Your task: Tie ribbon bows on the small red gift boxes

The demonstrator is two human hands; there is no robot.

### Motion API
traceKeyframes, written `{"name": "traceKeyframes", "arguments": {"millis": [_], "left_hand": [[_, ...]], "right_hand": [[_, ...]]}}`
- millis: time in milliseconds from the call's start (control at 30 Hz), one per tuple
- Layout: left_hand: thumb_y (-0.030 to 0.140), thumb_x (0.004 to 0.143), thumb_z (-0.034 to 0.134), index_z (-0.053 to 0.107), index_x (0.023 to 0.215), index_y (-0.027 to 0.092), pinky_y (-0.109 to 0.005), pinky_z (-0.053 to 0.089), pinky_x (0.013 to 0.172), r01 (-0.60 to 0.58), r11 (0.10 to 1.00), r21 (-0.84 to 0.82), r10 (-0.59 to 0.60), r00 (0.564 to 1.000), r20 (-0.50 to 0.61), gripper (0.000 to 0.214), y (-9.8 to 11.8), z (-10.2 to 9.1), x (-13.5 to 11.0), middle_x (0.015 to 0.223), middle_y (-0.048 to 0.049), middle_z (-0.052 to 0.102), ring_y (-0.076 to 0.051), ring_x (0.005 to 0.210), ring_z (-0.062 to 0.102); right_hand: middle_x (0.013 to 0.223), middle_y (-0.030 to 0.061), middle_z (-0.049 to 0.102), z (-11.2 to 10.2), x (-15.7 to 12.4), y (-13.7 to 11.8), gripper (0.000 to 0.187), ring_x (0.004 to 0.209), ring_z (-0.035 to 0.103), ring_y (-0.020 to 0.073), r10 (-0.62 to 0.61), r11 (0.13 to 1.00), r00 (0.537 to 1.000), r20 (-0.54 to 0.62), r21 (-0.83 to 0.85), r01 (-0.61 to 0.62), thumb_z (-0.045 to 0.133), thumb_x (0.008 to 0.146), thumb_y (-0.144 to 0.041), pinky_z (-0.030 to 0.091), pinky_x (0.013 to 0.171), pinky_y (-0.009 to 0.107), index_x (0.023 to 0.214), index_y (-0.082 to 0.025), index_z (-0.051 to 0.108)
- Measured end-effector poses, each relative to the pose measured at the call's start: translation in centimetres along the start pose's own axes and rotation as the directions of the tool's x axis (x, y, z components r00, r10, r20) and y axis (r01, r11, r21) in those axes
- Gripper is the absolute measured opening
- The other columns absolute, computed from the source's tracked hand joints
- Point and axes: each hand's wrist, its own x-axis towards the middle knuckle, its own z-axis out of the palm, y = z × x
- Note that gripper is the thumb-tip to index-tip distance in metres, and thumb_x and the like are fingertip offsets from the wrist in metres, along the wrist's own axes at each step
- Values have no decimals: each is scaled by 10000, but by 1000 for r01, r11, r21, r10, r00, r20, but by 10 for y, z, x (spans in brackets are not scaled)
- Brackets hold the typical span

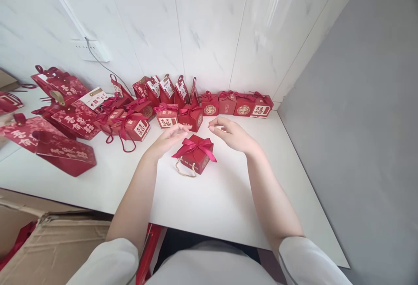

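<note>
A small red gift box [200, 166] stands on the white table, with a crimson ribbon bow [197, 145] tied on its top. A twisted cream cord handle [185, 174] hangs from its near side. My left hand [170, 140] hovers just beyond the box's left side, fingers stretched out and holding nothing. On the other side, my right hand [232, 134] is raised above the table, its thumb apart from the curved fingers. Neither hand appears to touch the box. Two more red boxes with bows, a box with a white label [167, 119] and its neighbour [193, 118], stand just behind.
Several ribboned boxes [227, 103] line the tiled wall, beside peaked red boxes [167, 89]. Larger red boxes [65, 156] crowd the table's left. A cardboard carton [62, 250] sits below the front edge. A grey panel [359, 123] bounds the right side.
</note>
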Motion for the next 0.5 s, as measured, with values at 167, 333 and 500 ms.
{"name": "traceKeyframes", "arguments": {"millis": [167,333,500], "left_hand": [[485,815,629,623,1006,280,-396,360,1083,-21,996,83,32,991,-127,280,22,-7,-5,1267,-12,619,-235,1222,528],[532,802,608,610,922,241,-362,447,908,115,936,332,7,939,-345,315,13,5,-23,1083,-30,647,-218,980,599],[629,801,534,620,924,220,-362,458,751,346,807,478,-34,836,-547,436,-11,34,-59,987,-64,613,-181,703,562]], "right_hand": [[1143,43,641,-16,-17,-10,266,1071,579,202,-20,1000,999,-26,21,21,468,927,-443,429,947,379,1010,-232,606],[1169,45,626,-12,-31,4,265,1040,599,190,94,996,994,48,4,-94,486,923,-435,459,921,370,1063,-228,572],[1161,89,617,20,-36,6,219,1095,568,224,-57,981,997,-44,-190,48,472,940,-315,443,936,395,1104,-206,569]]}}
